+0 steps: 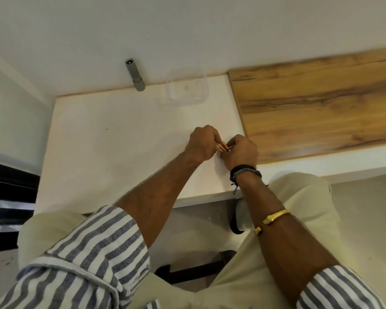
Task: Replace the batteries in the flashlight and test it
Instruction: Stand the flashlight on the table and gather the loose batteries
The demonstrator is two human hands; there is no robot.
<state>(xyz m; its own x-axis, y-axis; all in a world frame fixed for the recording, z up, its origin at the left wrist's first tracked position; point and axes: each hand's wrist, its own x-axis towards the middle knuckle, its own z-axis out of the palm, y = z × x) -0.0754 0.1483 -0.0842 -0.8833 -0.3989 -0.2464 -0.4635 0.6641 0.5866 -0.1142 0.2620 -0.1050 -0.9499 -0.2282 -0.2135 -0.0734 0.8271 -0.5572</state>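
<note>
A grey flashlight stands upright at the back edge of the white table, against the wall. My left hand and my right hand meet near the table's right side. Between them I hold copper-coloured batteries; my left hand grips them. My right hand pinches a small dark piece at their end, and I cannot tell what it is. The fingers hide most of the batteries.
A clear plastic container sits at the back of the table, right of the flashlight. A wood-grain surface adjoins the table on the right. My legs in light trousers are below the table's front edge.
</note>
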